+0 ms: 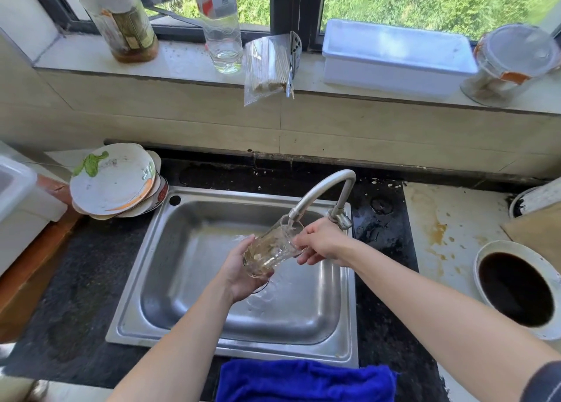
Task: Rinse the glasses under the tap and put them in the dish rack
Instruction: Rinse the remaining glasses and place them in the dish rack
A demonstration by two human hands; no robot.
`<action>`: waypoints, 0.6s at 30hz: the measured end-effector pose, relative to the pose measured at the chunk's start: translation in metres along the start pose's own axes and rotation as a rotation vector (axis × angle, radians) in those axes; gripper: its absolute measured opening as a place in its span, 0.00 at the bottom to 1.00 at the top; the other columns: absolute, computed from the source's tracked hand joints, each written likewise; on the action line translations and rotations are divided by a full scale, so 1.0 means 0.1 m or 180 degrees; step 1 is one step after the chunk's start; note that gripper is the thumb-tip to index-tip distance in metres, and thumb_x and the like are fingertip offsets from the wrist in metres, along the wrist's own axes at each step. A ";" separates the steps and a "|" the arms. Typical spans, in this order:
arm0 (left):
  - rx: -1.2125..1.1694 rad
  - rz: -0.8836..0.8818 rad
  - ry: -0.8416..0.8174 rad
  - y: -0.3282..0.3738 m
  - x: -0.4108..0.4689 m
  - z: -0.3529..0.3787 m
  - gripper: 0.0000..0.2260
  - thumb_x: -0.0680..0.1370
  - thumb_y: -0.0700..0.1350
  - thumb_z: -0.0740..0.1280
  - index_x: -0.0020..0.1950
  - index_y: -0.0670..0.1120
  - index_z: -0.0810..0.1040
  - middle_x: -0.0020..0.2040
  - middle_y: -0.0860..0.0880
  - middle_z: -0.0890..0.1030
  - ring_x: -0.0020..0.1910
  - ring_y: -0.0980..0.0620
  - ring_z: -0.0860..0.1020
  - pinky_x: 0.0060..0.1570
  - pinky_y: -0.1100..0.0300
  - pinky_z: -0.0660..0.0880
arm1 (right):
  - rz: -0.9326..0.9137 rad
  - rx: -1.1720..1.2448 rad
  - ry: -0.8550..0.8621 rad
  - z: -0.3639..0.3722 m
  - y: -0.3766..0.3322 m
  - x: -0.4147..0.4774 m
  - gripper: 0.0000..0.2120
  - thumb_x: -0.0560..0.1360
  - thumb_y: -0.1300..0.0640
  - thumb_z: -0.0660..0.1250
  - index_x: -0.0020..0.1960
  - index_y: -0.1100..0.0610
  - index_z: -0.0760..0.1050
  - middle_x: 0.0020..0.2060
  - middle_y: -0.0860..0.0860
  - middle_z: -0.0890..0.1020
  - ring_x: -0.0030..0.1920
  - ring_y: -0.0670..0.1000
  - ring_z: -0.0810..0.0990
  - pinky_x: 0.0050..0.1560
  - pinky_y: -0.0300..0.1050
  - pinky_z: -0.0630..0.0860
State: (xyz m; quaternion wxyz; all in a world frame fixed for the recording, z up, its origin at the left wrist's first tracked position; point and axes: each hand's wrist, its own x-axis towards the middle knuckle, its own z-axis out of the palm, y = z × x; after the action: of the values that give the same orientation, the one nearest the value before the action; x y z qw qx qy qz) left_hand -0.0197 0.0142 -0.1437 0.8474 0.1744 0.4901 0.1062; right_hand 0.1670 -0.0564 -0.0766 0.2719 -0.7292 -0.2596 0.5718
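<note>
A clear ribbed glass [271, 247] is tilted over the steel sink [194, 268], its mouth up against the spout of the curved metal tap [326, 189]. My left hand [239, 269] cups the glass from below, near its base. My right hand [321, 242] holds the rim end, fingers curled at the mouth. Water seems to run into the glass. No dish rack is in view.
A stack of dirty plates [113, 183] sits left of the sink. A blue cloth [305, 380] lies at the front edge. A bowl of dark liquid [516, 289] stands at the right. Bottles [120, 19], a white box [394, 58] and a jar line the windowsill.
</note>
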 end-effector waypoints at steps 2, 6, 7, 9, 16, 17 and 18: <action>0.0167 -0.0251 -0.0015 0.04 0.01 -0.06 0.19 0.74 0.60 0.65 0.51 0.46 0.81 0.43 0.44 0.79 0.34 0.47 0.74 0.27 0.63 0.70 | -0.0070 -0.0270 -0.0065 -0.02 -0.04 0.00 0.05 0.77 0.60 0.68 0.48 0.61 0.77 0.45 0.55 0.83 0.36 0.52 0.85 0.30 0.41 0.76; 0.0448 -0.0707 -0.0282 0.06 0.01 -0.10 0.23 0.73 0.63 0.63 0.53 0.44 0.80 0.43 0.40 0.78 0.33 0.45 0.76 0.31 0.60 0.74 | -0.0395 -0.0447 0.0038 -0.07 -0.11 0.05 0.04 0.76 0.55 0.71 0.47 0.56 0.79 0.44 0.56 0.84 0.32 0.48 0.82 0.28 0.38 0.74; 0.0313 -0.0633 -0.0288 0.05 0.01 -0.09 0.23 0.72 0.61 0.64 0.56 0.44 0.79 0.46 0.40 0.79 0.38 0.44 0.77 0.38 0.56 0.76 | -0.0413 -0.0419 0.0054 -0.06 -0.11 0.07 0.05 0.76 0.56 0.71 0.46 0.58 0.80 0.42 0.58 0.84 0.31 0.48 0.82 0.27 0.37 0.74; 0.0062 -0.0281 -0.0251 0.03 -0.01 -0.04 0.23 0.71 0.58 0.65 0.59 0.44 0.78 0.55 0.40 0.80 0.47 0.42 0.78 0.51 0.49 0.73 | -0.0332 -0.0286 0.0088 -0.05 -0.05 0.09 0.07 0.77 0.57 0.70 0.45 0.62 0.80 0.38 0.62 0.84 0.33 0.52 0.84 0.27 0.37 0.74; 0.0738 0.0360 0.0092 0.09 -0.12 0.06 0.21 0.74 0.59 0.67 0.59 0.46 0.77 0.45 0.46 0.83 0.37 0.48 0.79 0.36 0.60 0.71 | 0.0408 0.0643 0.0107 0.01 0.08 0.08 0.07 0.77 0.65 0.67 0.49 0.70 0.79 0.35 0.60 0.83 0.27 0.48 0.80 0.25 0.34 0.75; 0.0925 0.0277 0.0168 0.10 -0.13 0.06 0.19 0.74 0.59 0.67 0.57 0.46 0.78 0.42 0.46 0.83 0.36 0.49 0.79 0.35 0.60 0.69 | 0.0463 0.0598 0.0034 0.00 0.08 0.08 0.07 0.77 0.64 0.66 0.49 0.69 0.79 0.36 0.59 0.83 0.28 0.48 0.81 0.25 0.35 0.75; 0.1012 0.0160 0.0215 0.12 -0.14 0.08 0.18 0.74 0.59 0.66 0.53 0.46 0.79 0.40 0.46 0.83 0.35 0.48 0.77 0.35 0.59 0.68 | 0.0491 0.0507 -0.0025 0.00 0.07 0.07 0.08 0.78 0.62 0.66 0.50 0.68 0.79 0.38 0.59 0.83 0.30 0.49 0.82 0.26 0.36 0.75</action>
State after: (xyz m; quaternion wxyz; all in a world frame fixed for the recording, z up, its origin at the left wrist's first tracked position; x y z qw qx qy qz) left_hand -0.0203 0.0190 -0.1241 0.7892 0.3149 0.5244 0.0542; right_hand 0.1689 -0.0568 -0.0863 0.2831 -0.7209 -0.1575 0.6127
